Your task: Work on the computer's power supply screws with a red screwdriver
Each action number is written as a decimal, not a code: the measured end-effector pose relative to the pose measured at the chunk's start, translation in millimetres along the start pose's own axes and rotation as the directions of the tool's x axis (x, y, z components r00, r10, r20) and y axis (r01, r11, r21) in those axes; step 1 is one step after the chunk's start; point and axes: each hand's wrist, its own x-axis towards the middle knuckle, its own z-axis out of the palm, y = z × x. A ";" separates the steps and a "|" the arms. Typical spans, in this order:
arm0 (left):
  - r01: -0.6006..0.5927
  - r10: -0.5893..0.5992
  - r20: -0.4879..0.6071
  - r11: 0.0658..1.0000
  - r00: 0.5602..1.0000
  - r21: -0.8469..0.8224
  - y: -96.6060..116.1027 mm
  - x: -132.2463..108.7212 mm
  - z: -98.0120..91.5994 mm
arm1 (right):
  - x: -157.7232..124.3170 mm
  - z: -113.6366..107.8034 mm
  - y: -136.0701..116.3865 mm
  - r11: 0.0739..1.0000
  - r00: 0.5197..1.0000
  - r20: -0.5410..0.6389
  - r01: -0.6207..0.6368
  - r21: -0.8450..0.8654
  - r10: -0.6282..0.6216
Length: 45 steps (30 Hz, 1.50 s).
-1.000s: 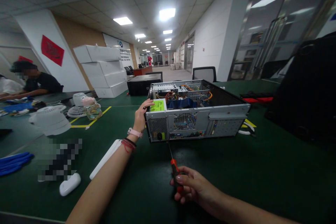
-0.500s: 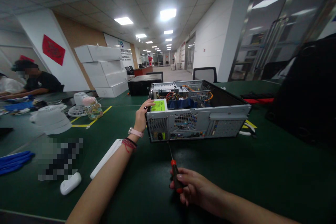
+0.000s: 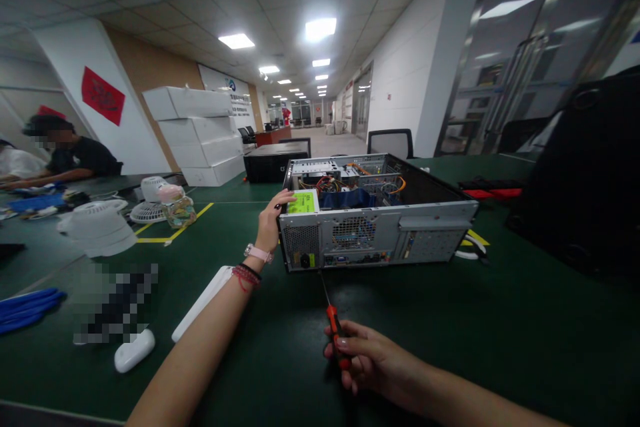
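In the head view, an opened desktop computer case (image 3: 375, 240) lies on its side on the green table, rear panel facing me. Its power supply (image 3: 303, 203) carries a bright green label at the left corner. My left hand (image 3: 271, 217) rests against that corner, fingers stretched over the top edge, not wrapped round it. Below the rear panel, my right hand (image 3: 367, 357) is closed round the red and black handle of a screwdriver (image 3: 331, 313). The thin shaft points up to the panel's lower edge, left of centre. Whether the tip touches a screw is too small to tell.
Left of my forearm are a white bar-shaped object (image 3: 203, 303), a white mouse (image 3: 135, 350) and blue cables (image 3: 30, 307). Farther off stand a jar (image 3: 177, 210), a small fan (image 3: 150, 203) and stacked white boxes (image 3: 200, 137). A dark bag-like shape (image 3: 585, 193) is at right.
The screwdriver handle has turned in my right hand, showing more of its red side. Both hands and the computer case stay nearly where they were.
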 end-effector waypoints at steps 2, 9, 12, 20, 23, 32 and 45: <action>0.001 -0.001 0.000 1.000 1.000 -0.002 0.9 -0.1 0.1 | 0.0 -0.8 -0.3 1.000 1.000 0.014 -0.004 -0.001 0.004; -0.011 0.011 0.007 1.000 1.000 -0.019 1.9 0.0 -0.2 | 2.4 -4.1 -1.0 0.999 0.998 0.062 -0.028 0.028 0.027; -0.007 0.007 0.004 1.000 1.000 -0.009 1.7 0.5 -0.1 | 3.0 -4.0 0.3 0.998 0.998 0.055 -0.038 0.055 0.035; -0.011 0.011 0.004 1.000 1.000 -0.007 2.9 -0.2 -0.1 | 4.2 -5.2 4.5 0.997 0.999 -0.033 0.008 0.071 -0.006; -0.005 0.005 0.004 1.000 1.000 -0.004 3.8 -0.2 -0.1 | 3.8 -5.0 3.0 0.997 0.999 -0.038 -0.003 0.076 0.006; -0.016 0.016 0.004 1.000 1.000 -0.022 2.1 -0.1 0.1 | 1.6 -4.4 0.7 0.999 1.000 0.008 -0.015 0.036 0.015; -0.025 0.025 0.004 1.000 1.000 -0.005 0.8 0.3 0.0 | 2.7 -6.5 2.6 0.999 0.993 0.117 -0.015 0.036 0.011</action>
